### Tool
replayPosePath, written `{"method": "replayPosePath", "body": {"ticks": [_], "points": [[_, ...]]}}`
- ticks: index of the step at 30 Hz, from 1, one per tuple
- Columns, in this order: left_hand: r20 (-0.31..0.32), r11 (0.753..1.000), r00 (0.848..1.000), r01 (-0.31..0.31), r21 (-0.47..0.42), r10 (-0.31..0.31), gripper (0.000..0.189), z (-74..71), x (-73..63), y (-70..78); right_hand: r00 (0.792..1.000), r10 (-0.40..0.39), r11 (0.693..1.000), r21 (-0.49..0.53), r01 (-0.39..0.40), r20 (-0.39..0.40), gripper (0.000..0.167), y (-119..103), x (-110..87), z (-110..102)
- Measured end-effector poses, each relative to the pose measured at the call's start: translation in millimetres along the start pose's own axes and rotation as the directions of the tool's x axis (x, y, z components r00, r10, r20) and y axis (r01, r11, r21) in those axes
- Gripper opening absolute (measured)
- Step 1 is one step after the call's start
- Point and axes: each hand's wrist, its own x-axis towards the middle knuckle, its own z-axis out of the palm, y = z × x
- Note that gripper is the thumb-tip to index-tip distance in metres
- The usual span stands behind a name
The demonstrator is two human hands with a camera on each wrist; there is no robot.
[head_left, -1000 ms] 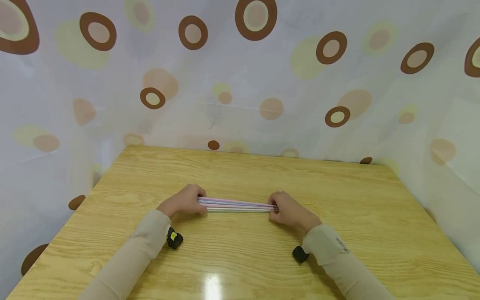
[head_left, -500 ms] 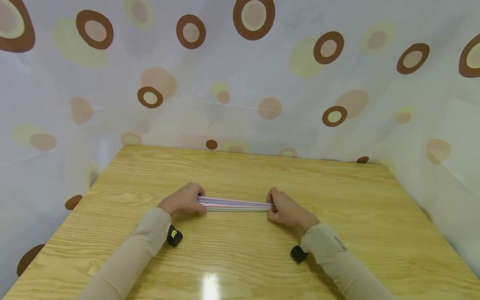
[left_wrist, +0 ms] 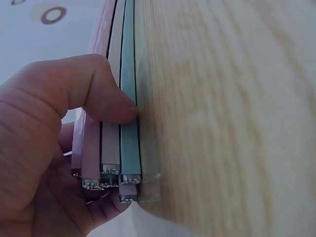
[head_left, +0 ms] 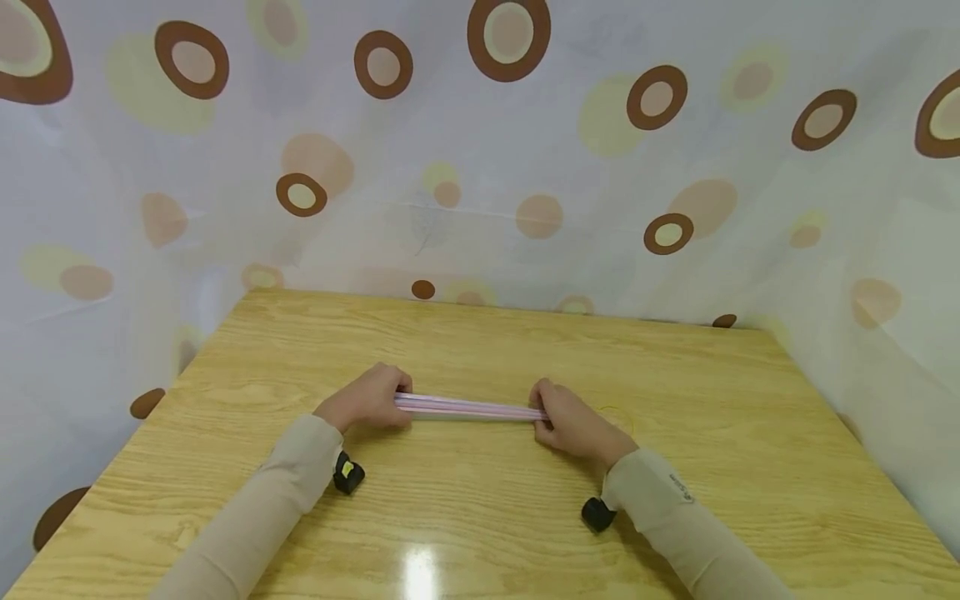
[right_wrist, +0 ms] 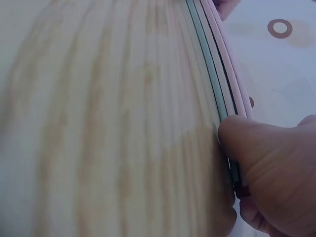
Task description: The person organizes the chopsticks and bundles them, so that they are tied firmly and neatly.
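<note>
A bundle of long, thin pastel sticks stretches between the two hands low over the wooden table. My left hand grips one end, its thumb across the near side and its fingers behind. In the left wrist view the pink, pale lilac and green sticks show shiny, jagged silver ends at uneven lengths. The other end is pinched by my right hand. Its thumb lies over the sticks in the right wrist view and hides part of them. A thin yellow loop lies on the table beside the right hand.
The light wooden table reaches back to a white curtain patterned with brown and beige rings, which also runs along both sides. Small black wrist cameras hang under the beige sleeves.
Both hands stay in nearly the same place with the bundle. The sticks have turned a little in the grip, so more pink and lilac and less blue faces up.
</note>
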Motion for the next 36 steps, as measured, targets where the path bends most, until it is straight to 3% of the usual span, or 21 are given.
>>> {"method": "replayPosePath", "body": {"ticks": [11, 31, 36], "points": [[0.030, 1.000, 0.999, -0.016, -0.020, 0.016, 0.007, 0.5, 1.4, 0.8, 0.999, -0.027, 0.995, -0.094, 0.030, 0.033, 0.014, -6.0, -0.5, -3.0], [0.106, 1.000, 0.994, 0.029, 0.010, -0.030, 0.011, 2.5, 4.5, 3.5, 0.997, 0.001, 0.998, -0.057, 0.003, 0.083, 0.019, -6.6, -1.1, -4.2], [0.099, 0.999, 0.995, 0.010, 0.036, -0.014, 0.011, 2.1, 4.8, 1.5, 0.989, 0.033, 0.997, -0.071, -0.023, 0.145, 0.012, -8.3, 2.4, -4.8]]}}
